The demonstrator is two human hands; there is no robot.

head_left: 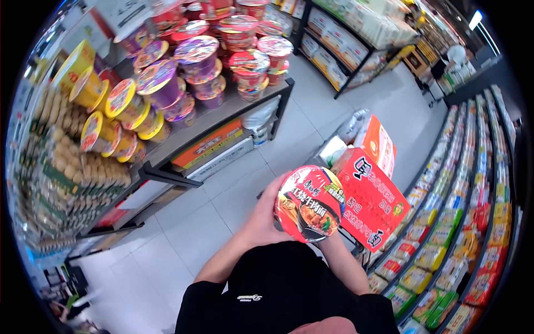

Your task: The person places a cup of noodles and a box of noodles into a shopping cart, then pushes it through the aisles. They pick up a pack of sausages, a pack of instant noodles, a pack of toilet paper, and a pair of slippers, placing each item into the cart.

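A red instant noodle cup point(309, 204) is in front of my chest, its printed lid facing up at me. My left hand point(262, 216) is closed around its left side. My right hand point(331, 244) reaches in under the cup's lower right edge; the cup hides its fingers. Just beyond the cup, a red carton point(371, 201) with white and black lettering sits on what looks like a cart, mostly covered. Behind it stand an orange and white box point(378, 146) and a clear plastic-wrapped item point(354, 126).
At left, a display table point(207, 123) carries stacked purple noodle cups point(159, 83), yellow cups point(123, 99) and red cups point(248, 68). Egg trays point(72, 161) are piled beside it. A long shelf of packets point(431, 256) runs along the right. A person point(453, 58) is far back.
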